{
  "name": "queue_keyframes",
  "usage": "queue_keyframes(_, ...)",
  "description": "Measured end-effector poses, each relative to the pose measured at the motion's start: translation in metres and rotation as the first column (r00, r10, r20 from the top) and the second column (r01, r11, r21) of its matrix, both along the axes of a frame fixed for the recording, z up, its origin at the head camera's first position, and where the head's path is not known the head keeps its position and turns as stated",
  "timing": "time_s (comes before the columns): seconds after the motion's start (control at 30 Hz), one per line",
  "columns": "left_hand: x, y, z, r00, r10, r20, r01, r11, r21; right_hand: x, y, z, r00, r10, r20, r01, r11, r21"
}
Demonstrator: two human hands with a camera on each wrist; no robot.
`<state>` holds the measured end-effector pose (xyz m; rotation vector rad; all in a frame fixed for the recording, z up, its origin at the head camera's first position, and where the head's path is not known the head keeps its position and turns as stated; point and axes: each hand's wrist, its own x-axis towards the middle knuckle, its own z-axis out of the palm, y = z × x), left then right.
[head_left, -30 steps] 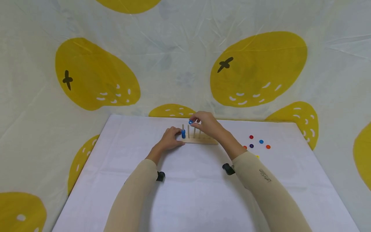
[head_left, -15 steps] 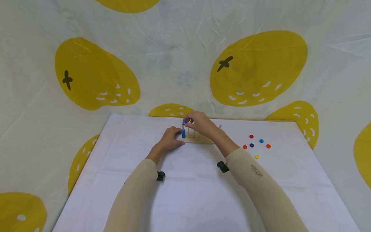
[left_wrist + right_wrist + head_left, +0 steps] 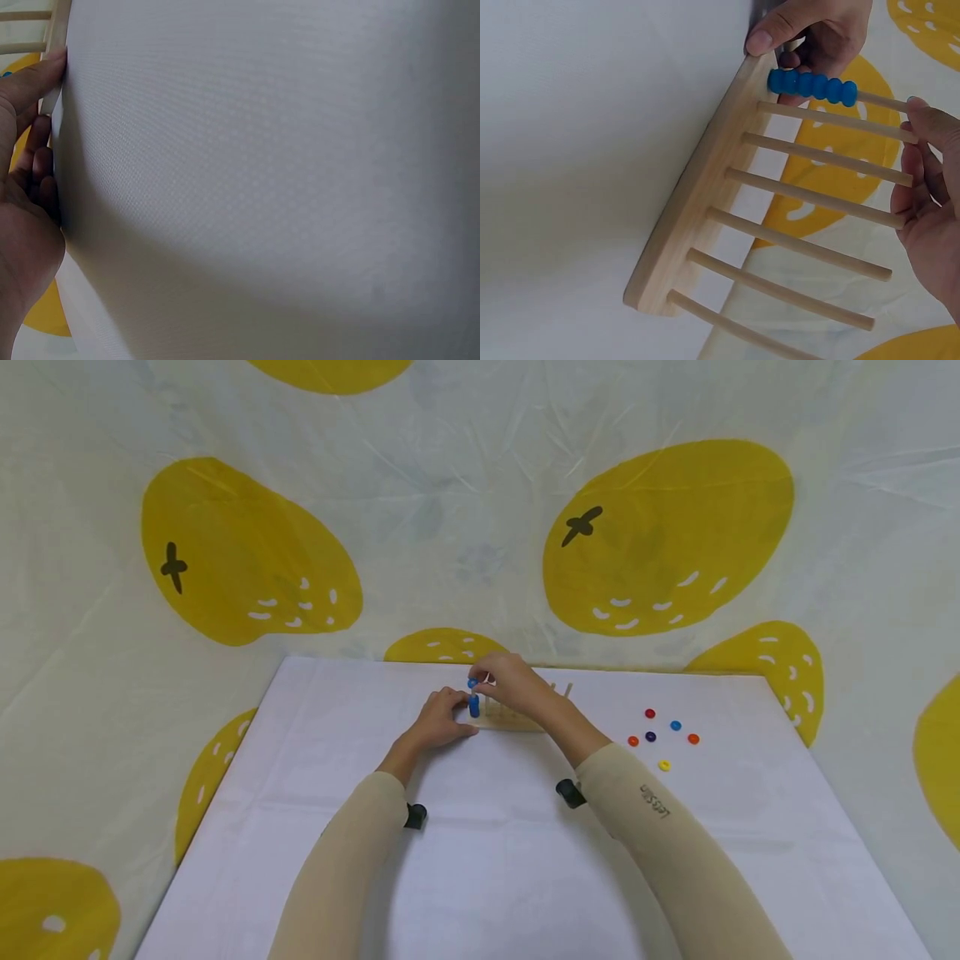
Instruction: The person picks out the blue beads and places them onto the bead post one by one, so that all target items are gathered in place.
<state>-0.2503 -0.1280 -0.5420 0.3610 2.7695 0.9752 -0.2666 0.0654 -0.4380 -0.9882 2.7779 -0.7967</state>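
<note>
A wooden peg rack (image 3: 694, 187) with a row of several upright pegs stands near the back of the table. Several blue beads (image 3: 813, 85) are stacked on its leftmost peg, against the base. My left hand (image 3: 437, 720) grips the rack's left end, thumb at the front edge and fingers behind. At the top of that same peg, my right hand (image 3: 517, 683) pinches another blue bead (image 3: 472, 682) between thumb and fingertips. In the right wrist view the fingers mostly hide this bead. The other pegs (image 3: 817, 199) are bare.
Loose beads lie right of the rack on the white table (image 3: 487, 860): a red one (image 3: 649, 713), a blue one (image 3: 676, 725), a dark purple one (image 3: 650, 737), a yellow one (image 3: 664, 766) and two orange ones. A patterned cloth (image 3: 465, 527) hangs behind.
My right hand has moved left with the blue bead, from above the middle pegs to the top of the leftmost peg, then slightly down. The left hand has stayed on the rack.
</note>
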Motion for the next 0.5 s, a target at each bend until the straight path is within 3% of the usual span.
queue_keyframes(0.5,0.0005,0.0016,-0.0007,0.999,0.025,0.034,-0.025,1.0,-0.006,0.0001,0.0036,-0.0073,1.0,-0.022,0.01,0.022,0.999,-0.025)
